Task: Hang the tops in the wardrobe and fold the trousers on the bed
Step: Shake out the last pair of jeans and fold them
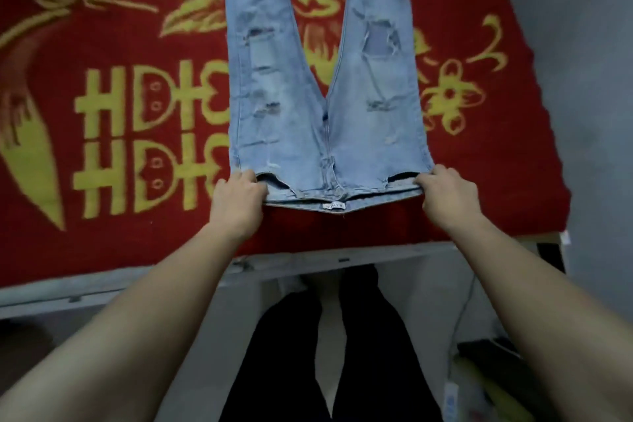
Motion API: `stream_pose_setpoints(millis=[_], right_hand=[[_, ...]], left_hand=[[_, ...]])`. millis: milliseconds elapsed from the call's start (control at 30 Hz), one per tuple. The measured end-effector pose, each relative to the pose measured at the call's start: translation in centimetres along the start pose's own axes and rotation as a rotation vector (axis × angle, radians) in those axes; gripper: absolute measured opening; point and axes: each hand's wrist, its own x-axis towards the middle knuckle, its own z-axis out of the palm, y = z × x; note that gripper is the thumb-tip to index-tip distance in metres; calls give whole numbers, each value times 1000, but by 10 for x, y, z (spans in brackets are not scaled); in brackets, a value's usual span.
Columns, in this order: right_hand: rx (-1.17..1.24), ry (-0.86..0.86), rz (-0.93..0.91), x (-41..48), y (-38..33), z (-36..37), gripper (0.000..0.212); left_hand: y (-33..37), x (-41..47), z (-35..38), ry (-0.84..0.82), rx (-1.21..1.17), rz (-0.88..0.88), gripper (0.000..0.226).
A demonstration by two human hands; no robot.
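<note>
- Here our left hand (239, 197) pinches the jeans (284, 120) at one end of the waistband (329, 198), fingers curled round the cloth
- Our right hand (447, 195) grips the other end likewise
- Beyond both grips the jeans lie flat on the red blanket (120, 44), legs spread away from us

Pale blue ripped jeans (329, 106) lie flat on the red blanket (120, 120) with yellow floral pattern, legs spread apart and running away from the waistband. Left hand (239, 195) pinches the waistband's left corner; right hand (448, 192) pinches its right corner. A small white label (333, 206) shows at the waistband's middle. Below the waistband: white bed edge (342, 255), then the person's dark trouser legs (370, 353) over the floor.
</note>
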Motion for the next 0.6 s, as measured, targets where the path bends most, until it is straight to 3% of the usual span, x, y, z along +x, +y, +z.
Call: stream_pose_setpoints(millis=[233, 367, 433, 500, 600], right_hand=[[-21, -136, -1, -25, -5, 99, 42], [-77, -365, -108, -14, -8, 131, 52], [-73, -360, -128, -8, -12, 144, 47], [-3, -244, -152, -3, -16, 155, 45], [26, -132, -264, 2, -24, 170, 42]], left_hand=[[6, -20, 95, -239, 134, -11, 34], [13, -16, 130, -495, 58, -31, 42], [21, -16, 143, -450, 51, -57, 38], [32, -14, 152, -264, 25, -70, 31], [52, -6, 162, -83, -21, 38, 24]])
